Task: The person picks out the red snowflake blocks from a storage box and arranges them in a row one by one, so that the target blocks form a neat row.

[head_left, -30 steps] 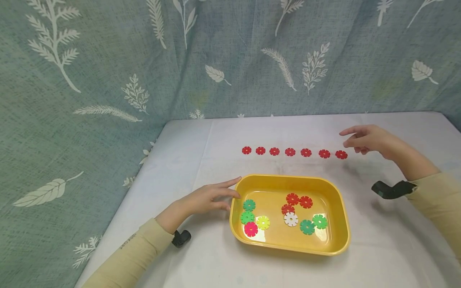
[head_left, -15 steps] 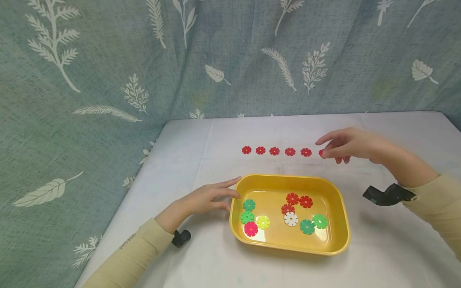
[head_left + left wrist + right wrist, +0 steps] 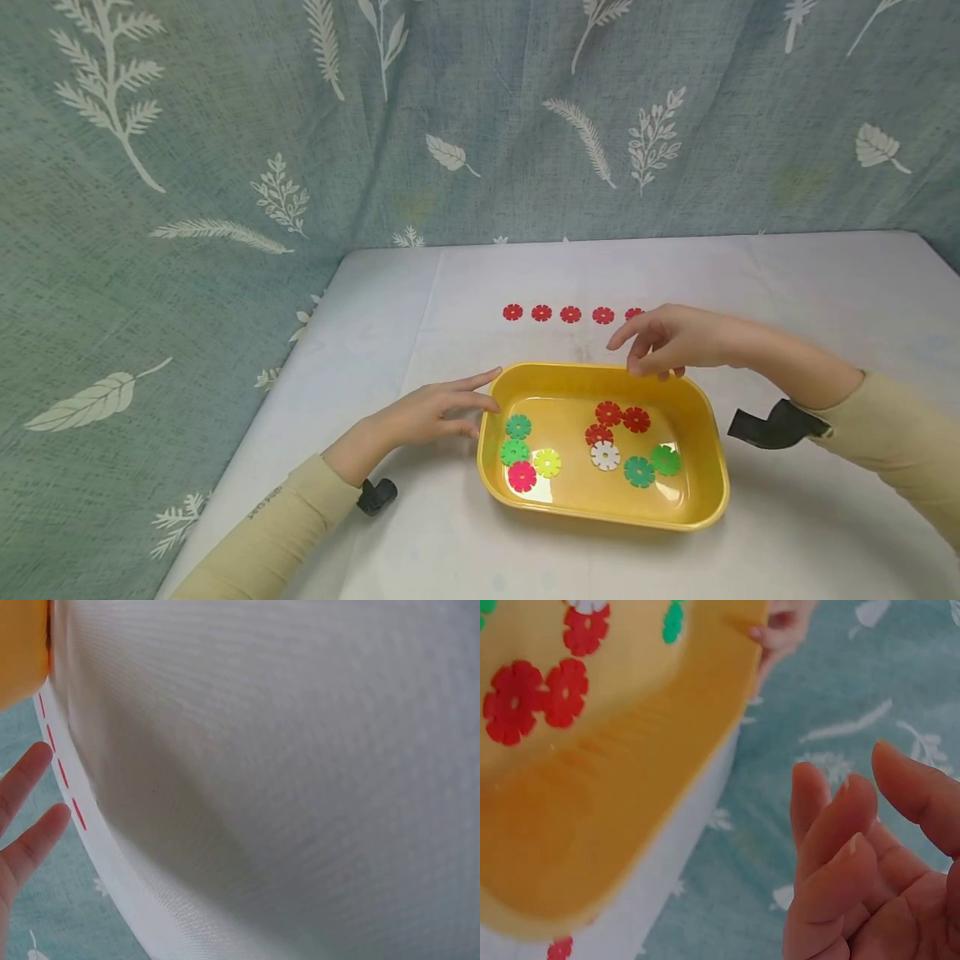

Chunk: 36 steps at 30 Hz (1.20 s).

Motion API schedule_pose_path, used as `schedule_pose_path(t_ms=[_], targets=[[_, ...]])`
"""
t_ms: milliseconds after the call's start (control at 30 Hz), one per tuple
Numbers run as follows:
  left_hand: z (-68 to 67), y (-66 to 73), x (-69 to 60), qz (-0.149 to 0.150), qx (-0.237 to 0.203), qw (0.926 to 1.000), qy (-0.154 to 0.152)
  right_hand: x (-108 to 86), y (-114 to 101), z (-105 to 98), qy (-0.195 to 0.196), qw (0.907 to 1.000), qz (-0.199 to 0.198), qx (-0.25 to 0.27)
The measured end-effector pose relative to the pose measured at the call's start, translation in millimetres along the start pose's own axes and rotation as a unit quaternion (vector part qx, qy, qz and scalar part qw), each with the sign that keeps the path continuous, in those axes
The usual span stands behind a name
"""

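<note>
A yellow tray [image 3: 604, 517] lies on the table, holding notched flower-shaped plastic discs: red discs [image 3: 637, 419], a white disc [image 3: 605, 456], a yellow disc [image 3: 547, 463], a pink disc [image 3: 522, 477] and several green ones. Against its left rim rests my left hand [image 3: 435, 412], fingers extended. My right hand [image 3: 675, 337] hovers at the tray's far rim, fingers loosely bent; the right wrist view shows nothing between its fingers [image 3: 831, 881]. Behind the tray runs a row of red discs [image 3: 571, 314]; my right hand and forearm hide its right end.
A white cloth [image 3: 420, 533] covers the table. Leaf-patterned green-blue fabric [image 3: 480, 125] hangs behind it and along the left side. A black wrist mount [image 3: 780, 425] sticks out under my right forearm, and another [image 3: 377, 497] under my left.
My right hand has moved left and nearer, from the right end of the red row to the tray's far rim. My left hand and the tray have stayed in place.
</note>
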<state>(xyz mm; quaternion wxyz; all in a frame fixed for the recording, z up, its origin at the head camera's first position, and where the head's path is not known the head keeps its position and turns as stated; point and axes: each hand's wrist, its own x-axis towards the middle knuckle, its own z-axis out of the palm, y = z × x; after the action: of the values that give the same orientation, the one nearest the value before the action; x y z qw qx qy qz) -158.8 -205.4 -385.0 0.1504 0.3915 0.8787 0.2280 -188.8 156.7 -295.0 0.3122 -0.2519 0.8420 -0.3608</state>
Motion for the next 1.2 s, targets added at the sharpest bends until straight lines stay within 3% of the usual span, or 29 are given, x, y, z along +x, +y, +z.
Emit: schedule_pose_path(t_ms=[167, 333, 700, 1000, 1200], targets=[[0.2, -0.3, 0.2, 0.0, 0.0, 1.0, -0.001, 10.7, -3, 13, -0.032, 0.9992, 0.002, -0.022], [0.6, -0.5, 0.2, -0.001, -0.002, 1.0, 0.002, 25.1, -3, 25, -0.068, 0.9958, 0.03, -0.053], [1.4, -1.5, -0.4, 0.007, 0.0, 1.0, 0.004, 47.0, 2, 45, -0.109, 0.9815, 0.057, -0.147], [1.4, -0.3, -1.3, 0.009, -0.003, 0.9999, 0.007, 60.5, 9, 54, -0.149, 0.9737, 0.073, -0.156], [1.8, -0.4, -1.2, 0.008, -0.003, 0.9999, 0.007, 64.9, 11, 64, -0.175, 0.9628, 0.069, -0.194]])
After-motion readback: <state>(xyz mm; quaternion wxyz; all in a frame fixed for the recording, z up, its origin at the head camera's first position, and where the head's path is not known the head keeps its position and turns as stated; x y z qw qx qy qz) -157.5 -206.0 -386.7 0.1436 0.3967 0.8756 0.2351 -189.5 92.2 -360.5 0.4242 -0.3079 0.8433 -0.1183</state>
